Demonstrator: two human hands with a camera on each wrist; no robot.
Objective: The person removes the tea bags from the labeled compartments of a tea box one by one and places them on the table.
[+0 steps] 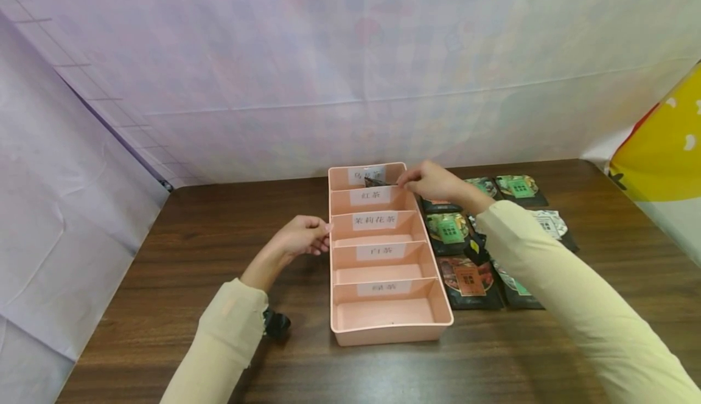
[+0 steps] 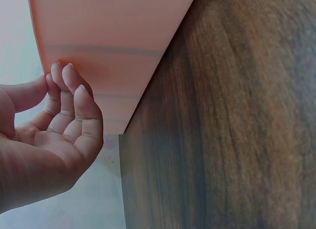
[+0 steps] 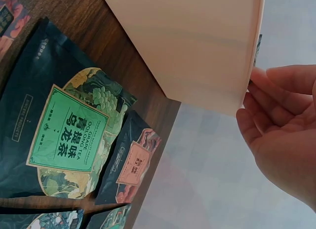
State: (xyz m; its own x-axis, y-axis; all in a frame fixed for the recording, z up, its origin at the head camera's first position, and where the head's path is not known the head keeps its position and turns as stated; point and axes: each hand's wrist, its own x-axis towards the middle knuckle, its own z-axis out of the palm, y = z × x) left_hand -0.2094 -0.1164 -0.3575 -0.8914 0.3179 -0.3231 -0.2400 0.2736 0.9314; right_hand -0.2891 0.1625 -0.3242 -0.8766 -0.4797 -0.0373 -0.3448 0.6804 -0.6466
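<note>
A pink divider tray [image 1: 391,334] with several labelled compartments stands lengthwise on the wooden table [image 1: 219,252]. My left hand [image 1: 303,238] holds its left wall, thumb at the rim and curled fingertips [image 2: 64,76] on the outer side [image 2: 113,41]. My right hand [image 1: 424,179] pinches a dark tea packet [image 1: 378,182] over the farthest compartment. In the right wrist view only a sliver of that packet [image 3: 258,44] shows past the tray wall [image 3: 197,46], beside my right hand [image 3: 281,120].
Several dark tea packets lie right of the tray, among them a green-labelled one [image 1: 449,229] [image 3: 66,135] and an orange-labelled one [image 1: 468,279] [image 3: 133,162]. A silver packet [image 1: 550,222] lies further right. Lilac sheets hang behind and left; a yellow cloth [image 1: 665,148] hangs at right.
</note>
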